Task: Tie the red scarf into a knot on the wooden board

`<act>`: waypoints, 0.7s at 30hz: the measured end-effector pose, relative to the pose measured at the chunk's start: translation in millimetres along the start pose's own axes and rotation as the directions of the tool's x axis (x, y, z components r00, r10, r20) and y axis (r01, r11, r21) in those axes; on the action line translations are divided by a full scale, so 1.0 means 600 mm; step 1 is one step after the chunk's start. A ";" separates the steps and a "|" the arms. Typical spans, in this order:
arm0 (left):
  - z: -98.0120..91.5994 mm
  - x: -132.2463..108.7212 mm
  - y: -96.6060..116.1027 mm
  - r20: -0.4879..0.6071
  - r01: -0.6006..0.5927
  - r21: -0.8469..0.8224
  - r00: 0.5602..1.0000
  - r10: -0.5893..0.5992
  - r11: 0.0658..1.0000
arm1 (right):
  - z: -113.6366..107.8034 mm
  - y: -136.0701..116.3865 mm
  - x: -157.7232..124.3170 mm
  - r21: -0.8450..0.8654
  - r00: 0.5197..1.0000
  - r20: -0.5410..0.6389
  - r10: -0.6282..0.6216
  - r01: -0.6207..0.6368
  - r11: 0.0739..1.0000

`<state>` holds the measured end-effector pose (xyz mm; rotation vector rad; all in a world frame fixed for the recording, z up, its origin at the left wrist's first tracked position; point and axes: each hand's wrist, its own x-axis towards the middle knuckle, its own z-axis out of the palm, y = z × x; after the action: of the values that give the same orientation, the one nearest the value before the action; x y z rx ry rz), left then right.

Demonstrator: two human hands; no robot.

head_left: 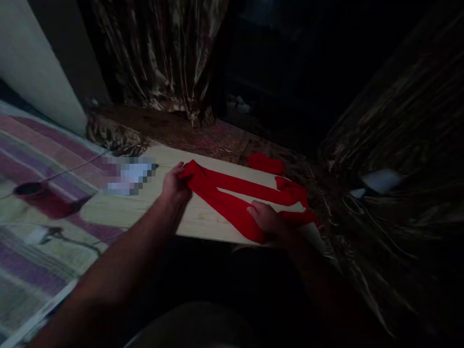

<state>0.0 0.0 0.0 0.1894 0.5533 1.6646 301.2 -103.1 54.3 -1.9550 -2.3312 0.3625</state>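
Observation:
A red cloth (232, 212) lies over a pale wooden board (206, 217), its two long strips running rightward from a joined end on the left. The far right ends of the strips are folded and bunched. My left hand (176, 184) pinches the joined corner between thumb and fingers. Further right, my right hand (266, 216) is closed on the near strip, its thumb on top and the other fingers partly hidden. Behind the strips, a smaller red cloth piece (266, 163) rests at the board's far edge.
On the board's left end lies a blurred-out whitish item (130, 178). A dark red pot (50, 199) and cords sit on the striped cover (47, 261) at left. Curtains (163, 53) hang behind. A pale object (382, 180) with a cord lies at right. The light is dim.

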 end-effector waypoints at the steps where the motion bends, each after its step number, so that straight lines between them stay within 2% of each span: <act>1: 0.003 -0.001 0.000 -0.002 0.026 -0.001 1.000 -0.026 1.000 | -0.005 0.004 0.000 -0.059 0.999 0.029 0.044 -0.042 0.997; 4: 0.012 -0.006 -0.002 -0.024 0.081 0.002 0.996 -0.081 0.997 | -0.020 0.018 -0.001 -0.174 0.985 0.122 0.121 -0.099 0.980; 6: 0.018 -0.012 -0.004 -0.052 0.097 0.009 0.994 -0.096 0.995 | -0.027 0.031 -0.002 -0.203 0.968 0.219 0.121 -0.076 0.976; 12: 0.031 -0.027 -0.004 -0.144 0.117 0.031 0.983 -0.111 0.993 | -0.028 0.054 -0.023 -0.026 0.963 0.261 -0.069 0.079 0.997; 15: 0.031 -0.029 0.002 -0.139 0.097 0.041 0.986 -0.090 0.994 | -0.025 0.054 -0.030 -0.037 0.924 0.371 -0.092 0.114 0.993; 18: 0.025 -0.028 0.012 -0.101 0.048 0.036 0.994 -0.044 0.998 | -0.029 0.061 -0.025 -0.069 0.897 0.433 -0.092 0.135 0.989; 21: 0.015 -0.025 0.026 -0.084 0.002 0.050 0.996 0.002 0.999 | -0.043 0.082 -0.014 -0.120 0.880 0.474 -0.029 0.098 0.988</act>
<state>-7.4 -13.7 17.6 0.1561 0.6590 1.6658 355.5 -100.0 68.8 -2.0274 -2.7734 0.7682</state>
